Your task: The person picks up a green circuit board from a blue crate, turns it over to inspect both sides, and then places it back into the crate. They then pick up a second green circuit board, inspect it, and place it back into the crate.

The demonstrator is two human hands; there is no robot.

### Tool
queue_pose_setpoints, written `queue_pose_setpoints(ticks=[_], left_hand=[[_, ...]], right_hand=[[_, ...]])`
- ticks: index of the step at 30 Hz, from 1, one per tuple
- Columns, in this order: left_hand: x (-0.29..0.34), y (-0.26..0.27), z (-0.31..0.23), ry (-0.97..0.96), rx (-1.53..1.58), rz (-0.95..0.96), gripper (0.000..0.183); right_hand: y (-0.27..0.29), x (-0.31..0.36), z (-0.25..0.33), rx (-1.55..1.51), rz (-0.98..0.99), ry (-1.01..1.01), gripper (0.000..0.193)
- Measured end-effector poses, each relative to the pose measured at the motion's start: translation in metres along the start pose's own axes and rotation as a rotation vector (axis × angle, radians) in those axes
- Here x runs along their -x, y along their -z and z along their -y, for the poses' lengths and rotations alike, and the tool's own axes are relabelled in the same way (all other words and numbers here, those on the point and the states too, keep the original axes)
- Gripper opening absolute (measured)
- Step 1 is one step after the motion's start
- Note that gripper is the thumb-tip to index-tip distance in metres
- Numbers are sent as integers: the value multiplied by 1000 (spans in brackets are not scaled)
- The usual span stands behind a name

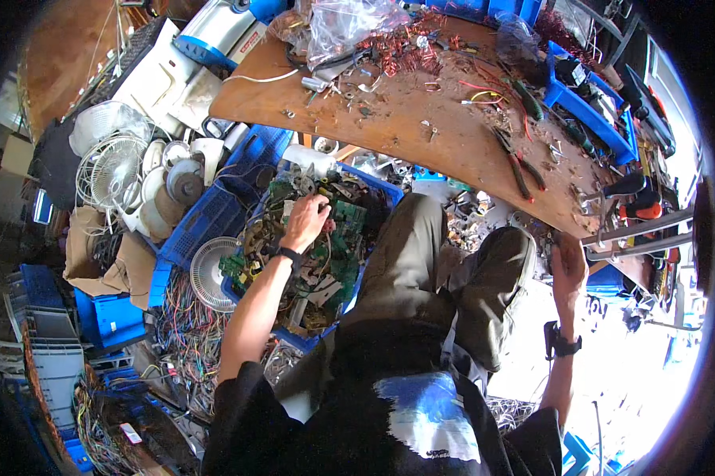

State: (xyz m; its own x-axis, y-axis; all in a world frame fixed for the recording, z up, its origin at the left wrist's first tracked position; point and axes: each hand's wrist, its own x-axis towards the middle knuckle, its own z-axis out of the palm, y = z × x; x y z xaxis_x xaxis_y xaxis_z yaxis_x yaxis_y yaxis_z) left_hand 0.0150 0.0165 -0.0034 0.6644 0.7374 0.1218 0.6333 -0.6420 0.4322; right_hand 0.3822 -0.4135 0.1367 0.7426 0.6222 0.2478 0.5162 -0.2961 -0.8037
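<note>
I see L hand [303, 224] at PCBs [348, 220], R hand [568, 266] by bench [353, 127]; can't tell either grip; poss. cuts if loose PCBs slip.

Silver-and-blue appliance [218, 30]: red label [251, 41] with pale lettering on its side, too small to read.
White sticker [130, 433], lower left: pale rectangle with a reddish end; any print too small to tell.
Black shirt [349, 397]: blue-and-white print [433, 414] on it, small dark marks along the lower edge, not legible.
Readable text overall: none.
</note>
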Motion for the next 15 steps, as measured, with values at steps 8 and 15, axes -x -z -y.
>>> queue_pose_setpoints(ticks=[8,15], left_hand=[[4,-25,-2,76,-251,303,40],[3,-47,23,102,-231,325,33]], right_hand=[[-45,-21,56,-125,58,41,27],[-77,-48,26,-144,-40,35,24]])
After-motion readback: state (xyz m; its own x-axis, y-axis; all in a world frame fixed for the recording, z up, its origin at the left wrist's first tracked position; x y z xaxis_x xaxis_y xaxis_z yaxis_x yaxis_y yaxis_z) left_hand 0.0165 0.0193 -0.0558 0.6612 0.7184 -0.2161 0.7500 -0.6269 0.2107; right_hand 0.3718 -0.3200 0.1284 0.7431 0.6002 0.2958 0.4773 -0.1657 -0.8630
